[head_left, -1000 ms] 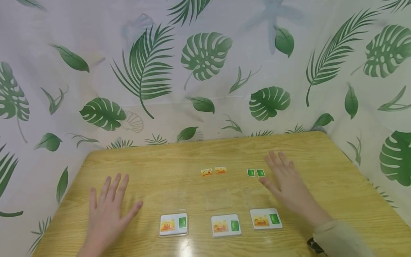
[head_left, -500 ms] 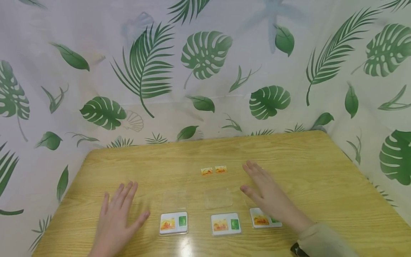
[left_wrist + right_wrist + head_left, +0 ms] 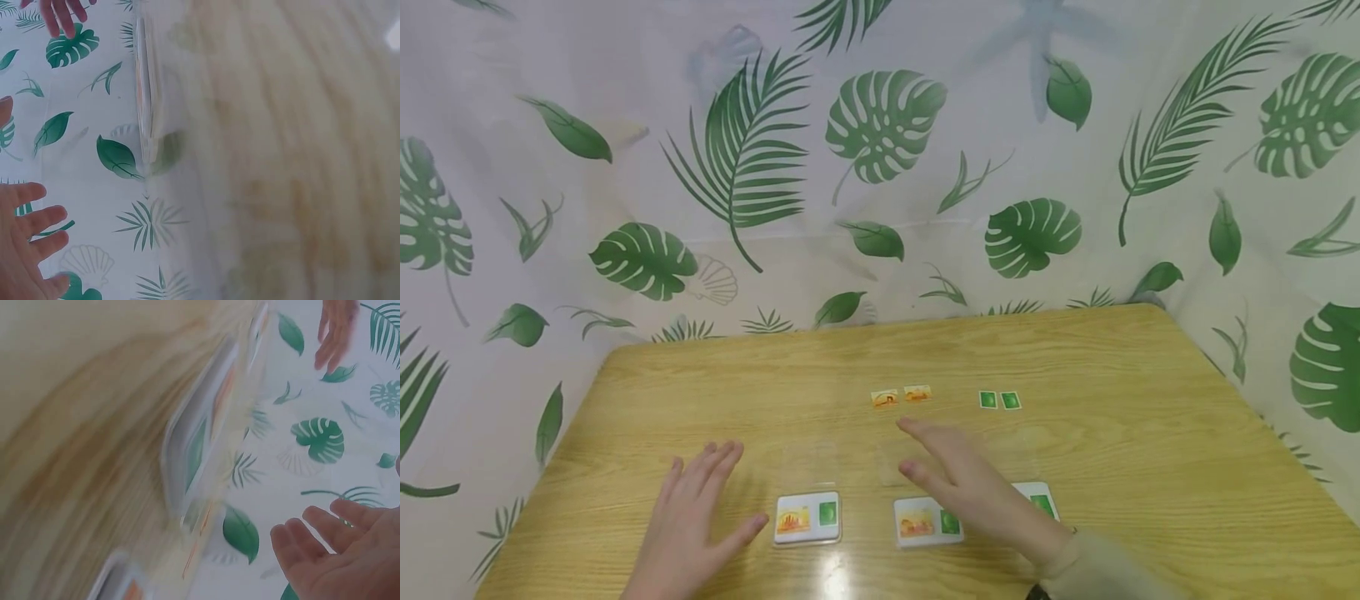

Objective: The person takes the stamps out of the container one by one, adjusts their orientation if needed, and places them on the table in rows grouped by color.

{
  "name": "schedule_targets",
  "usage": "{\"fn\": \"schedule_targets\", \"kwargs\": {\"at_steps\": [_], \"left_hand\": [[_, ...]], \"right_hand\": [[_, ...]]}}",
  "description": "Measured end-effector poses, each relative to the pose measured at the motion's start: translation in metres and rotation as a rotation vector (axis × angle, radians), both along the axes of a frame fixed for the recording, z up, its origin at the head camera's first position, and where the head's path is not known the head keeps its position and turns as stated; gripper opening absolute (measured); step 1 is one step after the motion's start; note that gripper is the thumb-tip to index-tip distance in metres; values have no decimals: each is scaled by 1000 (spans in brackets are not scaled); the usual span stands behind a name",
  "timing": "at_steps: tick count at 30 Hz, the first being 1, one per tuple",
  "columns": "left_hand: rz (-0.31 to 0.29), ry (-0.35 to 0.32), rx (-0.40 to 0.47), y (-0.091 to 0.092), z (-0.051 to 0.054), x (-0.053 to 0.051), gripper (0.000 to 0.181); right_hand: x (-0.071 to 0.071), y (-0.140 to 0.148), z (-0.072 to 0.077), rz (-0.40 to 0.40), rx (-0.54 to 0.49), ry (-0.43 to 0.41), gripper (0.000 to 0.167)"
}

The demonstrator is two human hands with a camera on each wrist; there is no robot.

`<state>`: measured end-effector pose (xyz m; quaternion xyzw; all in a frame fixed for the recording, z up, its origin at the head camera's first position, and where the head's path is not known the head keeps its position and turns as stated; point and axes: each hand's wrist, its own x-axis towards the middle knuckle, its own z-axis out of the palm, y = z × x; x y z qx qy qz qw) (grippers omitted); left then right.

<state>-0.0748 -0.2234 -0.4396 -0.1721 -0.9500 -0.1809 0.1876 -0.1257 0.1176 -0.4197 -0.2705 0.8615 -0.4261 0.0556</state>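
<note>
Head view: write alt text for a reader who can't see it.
A left hand and a right hand, both holding nothing, are over a wooden table. Three printed white cards lie in the foreground, two partly hidden; farther back are two small orange pictures and two small green pictures. Behind hangs a leaf-print cloth.

The counter (image 3: 1112, 442) is yellow-brown wood grain; the white cloth (image 3: 850, 287) has green leaves (image 3: 887, 125) and faint shells (image 3: 715, 280). White cards (image 3: 814, 518) bear orange-yellow and green pictures (image 3: 793, 520). Wide stamps (image 3: 885, 398) are orange-yellow; square stamps (image 3: 988, 400) green, white-edged.
</note>
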Motion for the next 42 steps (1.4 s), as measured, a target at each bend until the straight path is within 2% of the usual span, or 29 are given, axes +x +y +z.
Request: {"fn": "schedule_targets", "kwargs": {"at_steps": [5,9,14,18,22,25,29,31,37,42], "left_hand": [[-12,-44,41,3,-4,2,79],[-22,-91,92,7,-5,3,77],[-32,-131,150,12,-7,4,73],[-28,-178,192,15,-9,4,72],[-32,-207,235,15,-12,6,73],[-25,-276,311,15,-13,7,71],[4,-385,421,14,-15,8,70],[10,-404,444,13,-18,8,72],[0,-391,460,14,-26,5,72],[1,-349,422,15,-33,3,71]], "right_hand": [[5,-18,1,63,-46,-96,51],[7,-32,2,106,-55,-139,51],[9,-49,1,127,7,-130,48],[11,-61,1,128,77,-65,43],[9,-73,1,158,120,39,32],[8,-82,-2,177,141,140,24],[9,-93,-7,164,216,290,21],[10,-98,-9,149,256,339,22],[11,-111,-18,106,327,341,23],[12,-118,-21,81,397,344,26]]}}
